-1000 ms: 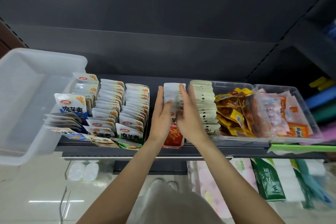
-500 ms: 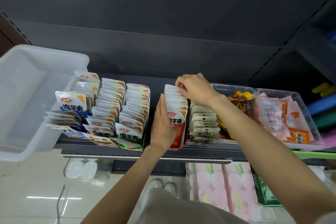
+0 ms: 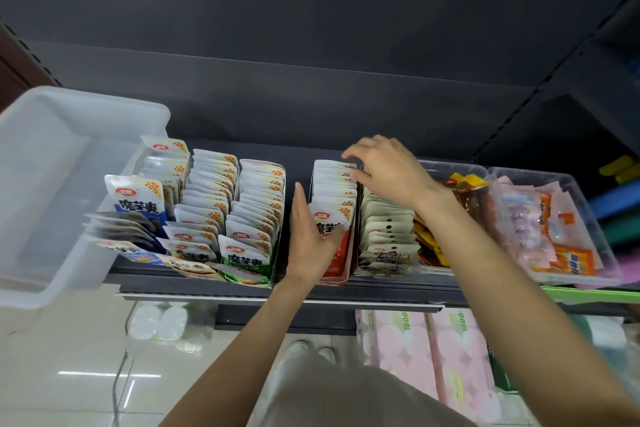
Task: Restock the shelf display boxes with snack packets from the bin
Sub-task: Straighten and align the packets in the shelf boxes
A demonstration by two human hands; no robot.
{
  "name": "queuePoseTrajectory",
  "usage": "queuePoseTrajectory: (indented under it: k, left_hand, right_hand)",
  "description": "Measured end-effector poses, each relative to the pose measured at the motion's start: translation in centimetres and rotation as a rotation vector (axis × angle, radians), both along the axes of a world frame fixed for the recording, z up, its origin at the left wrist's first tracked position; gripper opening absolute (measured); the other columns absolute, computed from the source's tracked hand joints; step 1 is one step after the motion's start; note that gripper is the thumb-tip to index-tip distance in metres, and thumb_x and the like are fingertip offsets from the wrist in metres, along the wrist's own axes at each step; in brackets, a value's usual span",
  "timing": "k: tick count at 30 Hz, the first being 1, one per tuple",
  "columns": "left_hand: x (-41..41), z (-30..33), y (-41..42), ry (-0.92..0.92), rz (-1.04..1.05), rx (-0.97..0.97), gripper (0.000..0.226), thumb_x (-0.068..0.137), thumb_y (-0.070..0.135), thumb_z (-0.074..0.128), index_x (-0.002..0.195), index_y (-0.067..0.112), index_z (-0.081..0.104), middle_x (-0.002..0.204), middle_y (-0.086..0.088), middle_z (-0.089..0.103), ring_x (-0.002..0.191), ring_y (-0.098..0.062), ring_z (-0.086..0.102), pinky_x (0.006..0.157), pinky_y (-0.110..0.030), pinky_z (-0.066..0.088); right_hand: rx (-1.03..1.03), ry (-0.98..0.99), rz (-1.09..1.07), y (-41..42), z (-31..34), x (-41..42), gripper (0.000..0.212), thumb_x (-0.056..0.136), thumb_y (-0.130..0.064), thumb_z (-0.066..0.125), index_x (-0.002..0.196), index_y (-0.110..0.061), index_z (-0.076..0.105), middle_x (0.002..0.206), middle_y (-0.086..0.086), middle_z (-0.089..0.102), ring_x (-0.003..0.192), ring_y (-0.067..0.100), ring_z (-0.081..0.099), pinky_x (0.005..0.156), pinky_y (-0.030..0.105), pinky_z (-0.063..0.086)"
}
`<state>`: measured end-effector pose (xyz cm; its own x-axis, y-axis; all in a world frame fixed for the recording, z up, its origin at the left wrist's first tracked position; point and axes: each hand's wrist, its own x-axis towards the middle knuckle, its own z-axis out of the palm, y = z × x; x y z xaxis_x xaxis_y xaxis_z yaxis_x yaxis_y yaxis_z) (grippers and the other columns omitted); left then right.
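A row of white snack packets [image 3: 334, 191] stands upright in a red display box [image 3: 341, 258] at the middle of the dark shelf. My left hand [image 3: 308, 239] presses flat against the box's left side, fingers straight, thumb lying over the front packet. My right hand [image 3: 388, 170] reaches over from the right, and its curled fingertips pinch the tops of the rearmost packets in that row. A translucent white bin [image 3: 86, 104] sits tilted at the far left and looks empty.
Three packed rows fill the blue and green display boxes [image 3: 249, 263] left of my hands. Beige packets [image 3: 388, 229] stand right of the red box, then clear trays [image 3: 588, 218] of yellow and pink packets. Pink tissue packs [image 3: 433, 357] lie below the shelf edge [image 3: 277, 296].
My right hand left the row's right side, rose and moved to the back packets, curling over their tops. My left hand stayed pressed against the box's left side.
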<state>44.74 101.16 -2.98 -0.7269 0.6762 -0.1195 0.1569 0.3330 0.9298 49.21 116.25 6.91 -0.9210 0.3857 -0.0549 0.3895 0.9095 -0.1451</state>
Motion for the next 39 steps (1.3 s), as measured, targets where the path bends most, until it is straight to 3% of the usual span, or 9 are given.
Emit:
queuePoseTrajectory:
  k: [2,5,10,17,21,26,31,35,39]
  left_hand:
    - [0.0,0.5,0.1,-0.211,-0.005,0.088,0.096,0.086,0.008,0.064,0.15,0.024,-0.005,0.157,0.004,0.009,0.143,-0.011,0.011,0.118,-0.038,0.013]
    - [0.1,1.4,0.2,-0.424,-0.006,0.184,0.086,0.091,0.004,0.053,0.15,0.027,-0.005,0.152,0.003,0.026,0.136,-0.01,0.028,0.114,-0.036,0.024]
    - [0.3,0.8,0.1,-0.377,-0.071,0.166,0.086,0.08,0.036,0.047,0.147,0.038,-0.006,0.157,0.006,0.018,0.142,-0.008,0.019,0.118,-0.041,0.017]
    - [-0.9,1.7,0.5,-0.38,-0.002,0.234,0.067,0.096,0.018,0.045,0.149,0.036,0.008,0.153,0.008,0.027,0.136,-0.009,0.032,0.114,-0.038,0.027]
    - [-1.7,2.2,1.7,-0.279,0.014,0.24,0.063,0.098,0.019,0.045,0.15,0.031,0.011,0.156,0.012,0.016,0.14,0.0,0.017,0.117,-0.03,0.017]
    - [-2.1,1.7,2.8,-0.236,-0.044,0.177,0.067,0.098,0.025,0.046,0.15,0.031,0.004,0.157,0.007,0.016,0.142,-0.008,0.018,0.117,-0.04,0.02]
    - [-1.8,1.9,2.0,-0.258,-0.029,0.189,0.065,0.099,0.029,0.044,0.15,0.032,0.004,0.158,0.01,0.011,0.143,-0.006,0.013,0.118,-0.036,0.016]
    - [-0.7,1.1,-0.3,-0.396,0.016,0.144,0.059,0.099,0.03,0.043,0.148,0.036,0.012,0.152,0.004,0.032,0.136,-0.015,0.035,0.112,-0.044,0.03]
    - [-0.4,0.6,-1.3,-0.41,-0.063,0.072,0.061,0.099,0.018,0.044,0.149,0.035,0.013,0.147,0.005,0.038,0.132,-0.014,0.039,0.111,-0.043,0.032]
  right_hand:
    - [0.096,0.115,-0.106,-2.3,0.0,1.9,0.027,0.094,-0.02,0.054,0.119,-0.014,0.06,0.115,0.004,0.064,0.109,0.022,0.053,0.095,0.035,0.039]
    - [0.268,0.089,-0.239,-6.3,-1.5,3.4,0.028,0.087,-0.016,0.062,0.115,-0.009,0.064,0.092,0.009,0.071,0.099,0.026,0.058,0.085,0.037,0.045]
    - [0.281,0.066,-0.255,-7.6,-4.3,3.0,0.012,0.075,-0.015,0.073,0.083,-0.005,0.07,0.064,0.008,0.067,0.084,0.027,0.055,0.072,0.038,0.042]
    - [0.232,0.249,-0.226,-4.2,-2.9,2.5,0.034,0.079,-0.005,0.068,0.113,-0.007,0.067,0.102,0.008,0.071,0.103,0.028,0.055,0.083,0.041,0.043]
    - [0.224,0.216,-0.138,-1.5,-2.5,1.2,0.037,0.084,-0.002,0.063,0.119,-0.012,0.065,0.12,0.004,0.065,0.114,0.028,0.05,0.087,0.043,0.037]
    - [0.179,0.15,-0.11,-0.7,-2.4,0.7,0.029,0.094,-0.013,0.052,0.119,-0.02,0.066,0.12,-0.005,0.066,0.12,0.02,0.042,0.092,0.037,0.027]
    - [0.143,0.193,-0.121,-0.8,-2.3,1.1,0.032,0.094,-0.018,0.052,0.126,-0.016,0.06,0.127,-0.002,0.061,0.13,0.02,0.037,0.099,0.036,0.022]
    - [0.004,0.291,-0.194,-2.1,-2.0,3.3,0.035,0.095,-0.019,0.052,0.129,-0.016,0.057,0.132,-0.001,0.057,0.135,0.018,0.033,0.108,0.039,0.023]
    - [-0.046,0.209,-0.184,-3.3,-2.9,3.9,0.04,0.097,-0.03,0.049,0.136,-0.023,0.049,0.142,-0.006,0.047,0.141,0.017,0.023,0.113,0.04,0.015]
